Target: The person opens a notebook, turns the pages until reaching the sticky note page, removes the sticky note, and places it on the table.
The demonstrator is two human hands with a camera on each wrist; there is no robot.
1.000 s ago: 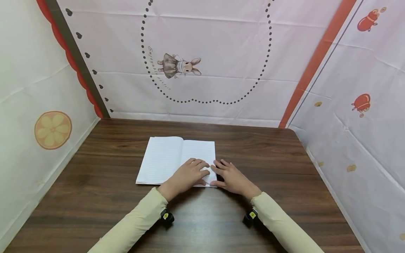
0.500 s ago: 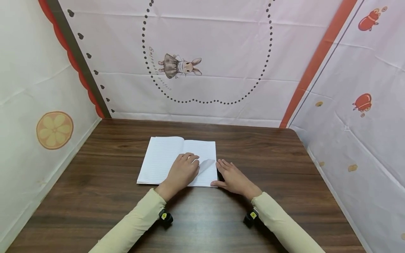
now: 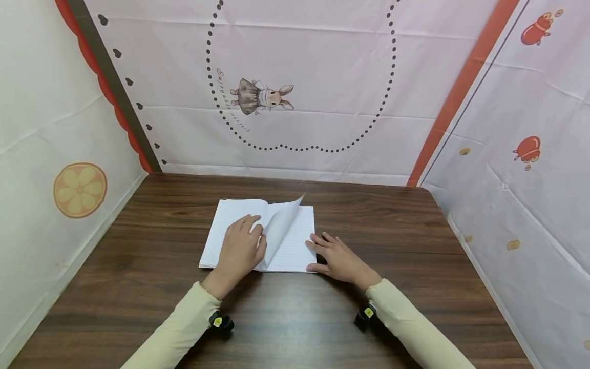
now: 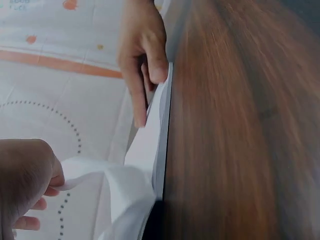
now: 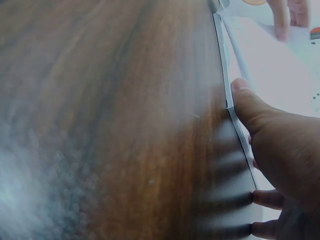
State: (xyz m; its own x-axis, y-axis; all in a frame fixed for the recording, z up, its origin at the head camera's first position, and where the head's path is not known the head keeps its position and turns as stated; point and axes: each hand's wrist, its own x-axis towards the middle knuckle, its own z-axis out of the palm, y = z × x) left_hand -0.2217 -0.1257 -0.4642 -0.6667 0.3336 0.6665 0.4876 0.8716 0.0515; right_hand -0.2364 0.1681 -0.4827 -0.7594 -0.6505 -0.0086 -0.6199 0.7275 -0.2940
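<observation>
I see the dark brown wood-grain table (image 3: 290,318) in front of the open white lined-paper notebook (image 3: 297,241). At the notebook's right edge, the bare right hand (image 3: 338,258) rests, fingers apart, much as before. Over the notebook's left page, the bare left hand (image 3: 241,243) pinches a thin white leaf (image 3: 278,225); it has just drawn that leaf up and leftward, so I judge it partly turned. Beyond the notebook hangs pale printed cloth (image 3: 322,77).
</observation>
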